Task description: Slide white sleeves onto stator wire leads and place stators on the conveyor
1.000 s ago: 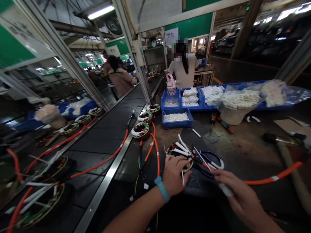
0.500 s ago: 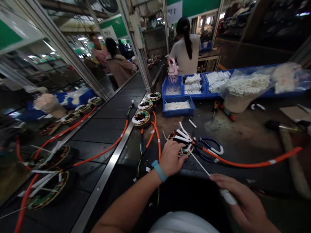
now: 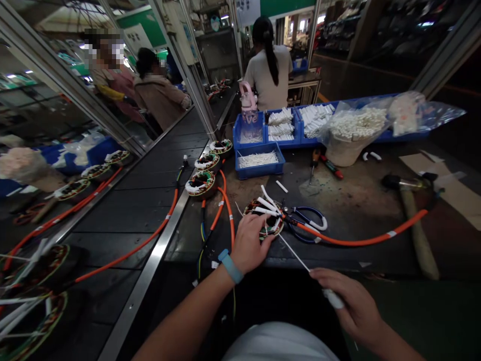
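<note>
Two bare hands at work on a stator (image 3: 278, 229), which lies on the counter (image 3: 361, 188) in front of the person. The left hand (image 3: 251, 243), with a blue band (image 3: 230, 266) at the wrist, rests over the stator's near left part; its thumb is spread from the fingers, and whether they pinch anything cannot be told. The right hand (image 3: 340, 296) is nearer the person and to the right, its fingers closed on a thin white cord (image 3: 295, 253) that runs straight to the stator's near side. A white object (image 3: 333, 299), not clearly identifiable, shows beneath these fingers.

White sleeves (image 3: 266, 204) fan across the top of the stator. An orange cable (image 3: 349, 243) leads from it rightward, crossing the handle of a hammer (image 3: 418, 228). Scissors (image 3: 321, 220) with blue handles lie just beside the stator, partly under the cable. Beyond it are a loose sleeve (image 3: 281, 186) and a blue tray (image 3: 259, 173) of white strips. To the left, three further stators (image 3: 200, 183) stand in a row along the metal edge beside the conveyor (image 3: 146, 205).
</note>
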The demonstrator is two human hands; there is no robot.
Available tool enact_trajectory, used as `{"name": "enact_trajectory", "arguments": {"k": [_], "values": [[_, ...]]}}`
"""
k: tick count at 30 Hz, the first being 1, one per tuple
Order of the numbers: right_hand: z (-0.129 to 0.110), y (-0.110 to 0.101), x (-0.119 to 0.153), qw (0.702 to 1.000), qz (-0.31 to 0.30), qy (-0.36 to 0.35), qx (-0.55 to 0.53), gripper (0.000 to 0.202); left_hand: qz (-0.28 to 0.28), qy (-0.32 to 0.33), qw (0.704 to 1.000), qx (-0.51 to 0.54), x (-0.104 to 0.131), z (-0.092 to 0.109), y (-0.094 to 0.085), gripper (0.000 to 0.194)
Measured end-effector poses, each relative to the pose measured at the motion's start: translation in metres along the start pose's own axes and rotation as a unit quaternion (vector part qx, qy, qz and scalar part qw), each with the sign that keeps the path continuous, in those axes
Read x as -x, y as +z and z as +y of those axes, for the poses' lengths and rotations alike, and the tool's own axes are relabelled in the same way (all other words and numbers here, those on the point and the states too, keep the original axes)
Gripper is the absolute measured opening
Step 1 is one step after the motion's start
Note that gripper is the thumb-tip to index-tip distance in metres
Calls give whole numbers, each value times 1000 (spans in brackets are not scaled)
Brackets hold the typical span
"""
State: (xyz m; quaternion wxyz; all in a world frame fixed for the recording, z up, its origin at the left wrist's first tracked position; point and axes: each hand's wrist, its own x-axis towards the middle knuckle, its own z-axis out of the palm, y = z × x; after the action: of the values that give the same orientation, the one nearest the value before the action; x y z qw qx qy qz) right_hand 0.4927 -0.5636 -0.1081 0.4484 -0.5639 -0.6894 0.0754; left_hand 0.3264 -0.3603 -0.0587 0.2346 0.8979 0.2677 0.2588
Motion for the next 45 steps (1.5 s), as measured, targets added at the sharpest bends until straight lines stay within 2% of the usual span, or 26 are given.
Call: {"name": "enact_trajectory", "arguments": {"k": [6,8,11,14,16,19,22,26,29,32,34,38,43,45], "values": [[0,-1,-2,1000,1,-25,-5,42,-4,-6,1000,-11,-1,1,0,52],[1,1,-8,999,-5,-36,0,40,-9,-6,999,-34,-2,4,-1,48],[7,12,-26,999,-17,-45,9,38,-16,-23,995,-98,-5,9,-1,28],[16,27,-51,999,-6,-41,-4,40,-19,-45,989,-136,-7,13,1,25],[21,37,-68,999,-1,-9,-31,36,-5,-54,992,-114,-8,14,2,21],[23,47,-86,993,6,86,-83,25,39,-49,997,-42,-9,14,5,13],[23,50,-92,973,14,183,-140,17,85,-54,995,15,-8,13,10,20],[25,51,-90,946,20,240,-218,16,138,-84,985,60,-7,10,19,28],[27,54,-89,926,35,267,-264,19,137,-24,988,62,-6,6,20,36],[28,55,-87,912,48,285,-291,22,87,102,991,-10,-10,1,14,19],[28,55,-86,909,51,287,-298,24,59,155,983,-82,-14,-2,7,13],[29,55,-83,912,48,284,-293,25,52,158,971,-171,-19,-4,0,17],[30,54,-85,922,61,287,-254,22,33,201,961,-189,-18,-1,4,18],[30,54,-85,923,60,284,-252,22,31,197,961,-192,-18,-1,4,18]]}}
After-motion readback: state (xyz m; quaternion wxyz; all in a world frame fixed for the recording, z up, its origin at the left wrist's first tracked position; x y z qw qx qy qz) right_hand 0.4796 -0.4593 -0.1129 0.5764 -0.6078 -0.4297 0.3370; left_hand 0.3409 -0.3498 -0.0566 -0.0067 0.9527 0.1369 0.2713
